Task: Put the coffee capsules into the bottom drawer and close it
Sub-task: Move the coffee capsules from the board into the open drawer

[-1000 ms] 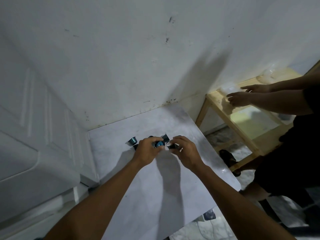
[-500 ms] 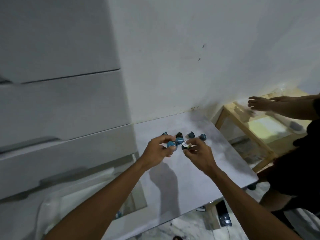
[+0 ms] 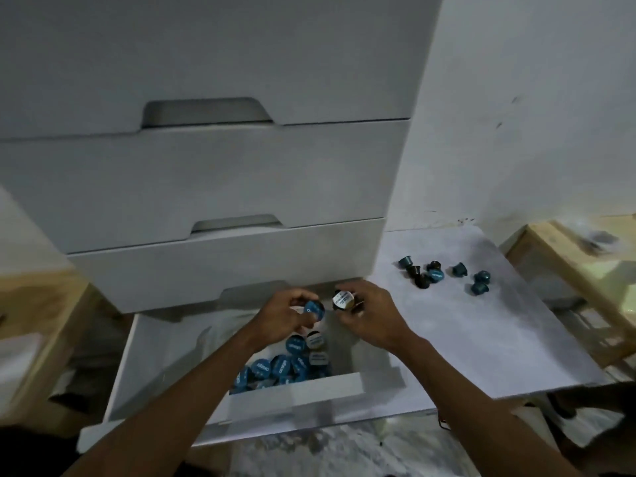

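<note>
From the head camera, both hands hang directly over the open bottom drawer [image 3: 165,342], so the coming move turns on a straight drop: the drawer's bare floor and its pile of capsules [image 3: 282,364] lie right below the fingers. The left hand [image 3: 280,316] pinches a blue capsule [image 3: 314,309] between thumb and fingers, foil lid facing the camera. The right hand [image 3: 370,316] has its fingers closed round a dark capsule [image 3: 343,301] with a pale printed lid, also tilted toward the camera. The two held capsules sit just beside each other, apart, near the drawer's back edge under the front of the drawer above [image 3: 223,266]. Both hands are equally near the drop; neither has to reach.

The pile lies in the right half of the drawer, against its front wall; the left half holds something pale, too dim to make out. Nothing stands between the fingers and the drawer floor.

On the desk [image 3: 481,325] to the right, a loose group of capsules [image 3: 444,275] is yet to be moved, some on their sides. The right hand is nearer to them. A wooden stand [image 3: 564,249] sits beyond the desk. I judge the task partly done; the drawer cannot close until those are in.
</note>
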